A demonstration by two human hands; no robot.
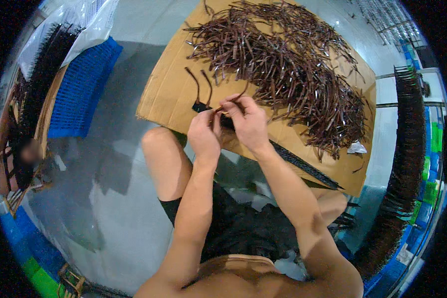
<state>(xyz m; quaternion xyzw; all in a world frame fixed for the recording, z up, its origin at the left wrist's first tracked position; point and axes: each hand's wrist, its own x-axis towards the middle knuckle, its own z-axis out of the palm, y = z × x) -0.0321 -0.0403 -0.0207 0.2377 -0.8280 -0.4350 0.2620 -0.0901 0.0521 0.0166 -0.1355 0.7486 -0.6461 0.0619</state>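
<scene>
A thin, dark brown strip with a curved end (243,91) is pinched between my two hands. My left hand (205,135) has its fingertips closed on the strip's lower end. My right hand (248,120) grips it higher up, and the curved tip sticks out above the fingers. Beneath both hands runs a long, narrow black rack (303,165), slanting across the near edge of the cardboard; my hands and right forearm hide part of it. Two similar brown strips (198,88) stand up from its far left end. Beyond my hands lies a large loose heap of brown strips (278,64).
The heap rests on a cardboard sheet (166,99) over my knees. A scrap of white paper (356,147) lies at its right. Blue slatted panel (82,89) and black bristly rows stand left. A long dark bristly row (407,149) lines the right. Another person (15,164) is far left.
</scene>
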